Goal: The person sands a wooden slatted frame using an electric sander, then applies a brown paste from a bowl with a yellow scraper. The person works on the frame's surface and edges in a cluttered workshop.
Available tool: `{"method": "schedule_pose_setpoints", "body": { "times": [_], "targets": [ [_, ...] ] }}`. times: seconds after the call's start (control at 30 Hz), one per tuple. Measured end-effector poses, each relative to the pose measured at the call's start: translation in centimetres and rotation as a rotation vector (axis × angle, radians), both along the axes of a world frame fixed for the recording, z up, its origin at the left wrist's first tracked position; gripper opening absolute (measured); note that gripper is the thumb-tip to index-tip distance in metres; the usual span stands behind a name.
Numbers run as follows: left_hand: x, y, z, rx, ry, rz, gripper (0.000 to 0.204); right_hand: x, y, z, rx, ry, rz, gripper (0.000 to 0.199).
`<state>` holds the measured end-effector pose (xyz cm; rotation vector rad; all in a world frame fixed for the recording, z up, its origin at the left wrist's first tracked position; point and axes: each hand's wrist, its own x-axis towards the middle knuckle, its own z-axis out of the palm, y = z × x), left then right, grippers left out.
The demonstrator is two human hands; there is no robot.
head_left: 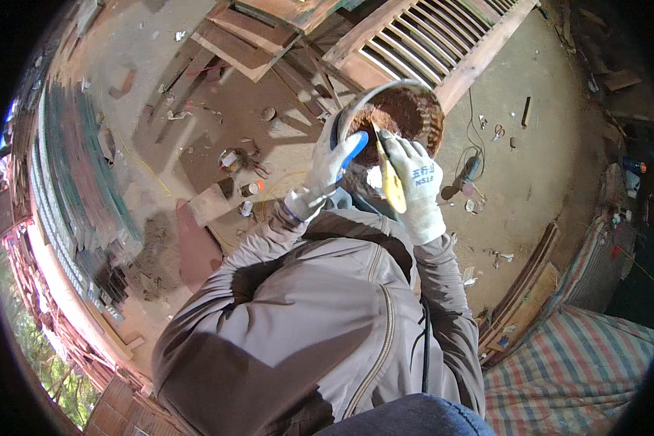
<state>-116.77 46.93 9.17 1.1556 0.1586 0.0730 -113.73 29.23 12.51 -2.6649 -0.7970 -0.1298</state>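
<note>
Two grey-sleeved forearms (443,270) extend away from the torso, converging on a deep, round container (357,100) of brown, powdery material (385,116) beyond the chest. The container's underside is hidden; the narrow yellow tool's (392,187) far tip is hard to make out. The left hand (325,168), in a white glove with blue coating, grasps the container's left rim. The white-gloved right hand (418,174) is closed on the tool at the near right side.

Right of the round container (432,122), passage is left at 3 o'clock above the floor (552,156); 1 o'clock is obstructed by the slatted wooden panel (430,43).
</note>
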Motion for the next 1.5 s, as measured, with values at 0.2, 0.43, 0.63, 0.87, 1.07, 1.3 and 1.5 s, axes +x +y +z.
{"method": "schedule_pose_setpoints", "body": {
  "times": [0.2,0.43,0.63,0.87,1.07,1.3,1.5],
  "targets": [
    [2.8,-2.5,-1.0,-0.177,0.193,0.048,0.05,3.5,-1.3,-3.0,-0.031,0.08,0.084,0.054],
    [3.0,-1.0,-4.0,0.002,0.366,0.159,0.055,6.2,-4.4,-4.8,0.735,0.668,-0.135,0.024],
    [0.7,7.2,-8.8,-0.096,0.42,0.445,0.047,8.2,-3.0,-4.1,1.406,1.088,-0.654,0.033],
    [-1.2,17.4,-12.3,0.102,0.343,0.474,0.05,12.1,2.1,-7.8,0.639,0.476,-0.391,0.031],
    [-0.1,23.2,-11.4,-0.022,0.454,0.468,0.05,14.1,7.7,-10.5,0.051,0.063,-0.173,0.044],
    [-1.9,28.8,-15.4,0.1,0.351,0.289,0.047,14.6,12.3,-13.8,-0.323,-0.012,-0.191,0.042],
    [-1.6,29.3,-15.8,0.14,0.398,0.33,0.05,12.5,11.2,-12.7,-0.188,0.086,-0.17,0.043]
  ]
}}
